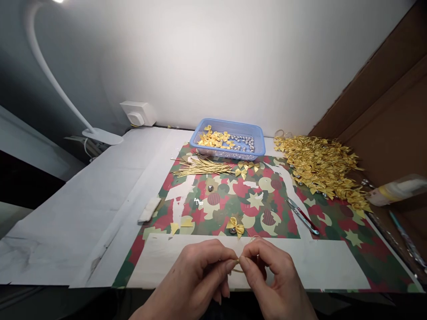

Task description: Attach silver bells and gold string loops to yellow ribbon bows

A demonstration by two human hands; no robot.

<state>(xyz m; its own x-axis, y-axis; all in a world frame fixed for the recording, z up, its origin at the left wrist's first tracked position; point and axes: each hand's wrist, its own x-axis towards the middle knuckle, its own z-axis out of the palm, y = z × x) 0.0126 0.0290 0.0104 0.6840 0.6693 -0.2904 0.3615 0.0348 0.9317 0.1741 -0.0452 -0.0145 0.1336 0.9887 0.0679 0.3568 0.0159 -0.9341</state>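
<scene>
Gold between the fingertips: pinching a thin cord (237,270) with the left hand (203,272), thumb and finger pressed together on it, and pinching likewise with the right hand (271,269), almost touching tips in the middle. Working low, over the white paper (327,262) at the near edge, perhaps for a plain ground under so fine a strand. Bringing both grips close, likely for steadiness on something so slight.

Noticing a bow (235,225) just beyond the fingers, lying on the patterned sheet (216,218) with a silver bell (232,230) at its lower left, probably within easy reach on purpose. Spotting gold ties (205,168) lying bundled sideways, and beyond them a blue basket (223,153), holding bows left and bells right, apparently sorted by kind. Seeing a slim metal tool (304,218) off right, presumably parked clear of the hands, near a great heap (320,164) of bows.

Back to the cord: looking yellow-gold, slender, curving beneath the fingertips, mostly hiding behind them; not telling from here whether knotted.
</scene>
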